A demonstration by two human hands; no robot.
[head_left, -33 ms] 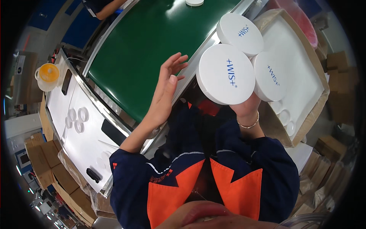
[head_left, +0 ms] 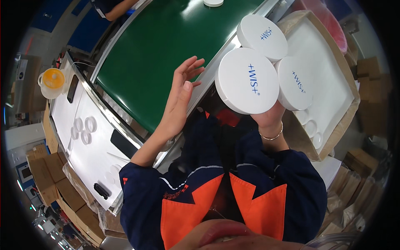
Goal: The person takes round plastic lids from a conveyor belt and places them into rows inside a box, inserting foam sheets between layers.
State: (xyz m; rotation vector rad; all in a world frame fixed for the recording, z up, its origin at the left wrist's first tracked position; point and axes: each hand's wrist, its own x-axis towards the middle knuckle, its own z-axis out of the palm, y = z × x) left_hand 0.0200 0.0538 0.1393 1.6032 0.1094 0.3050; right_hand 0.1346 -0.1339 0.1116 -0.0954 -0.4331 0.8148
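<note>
Three white round flat-topped tubs (head_left: 247,81) with blue print on top sit close together at the right, beside the belt's edge. The nearest tub looks largest. My right hand (head_left: 270,116) is against the underside of that nearest tub, gripping it from below and the right. Its fingers are hidden behind the tub. My left hand (head_left: 183,89) hovers by the near edge of the green conveyor belt (head_left: 166,46), fingers spread and holding nothing, apart from the tubs.
A paper-lined cardboard box (head_left: 333,83) holding small white round pieces stands at right. On a white table (head_left: 89,154) at left are several white rings (head_left: 86,137), a phone (head_left: 72,89) and a plastic jug (head_left: 52,83). Another person's arm (head_left: 118,10) shows across the belt.
</note>
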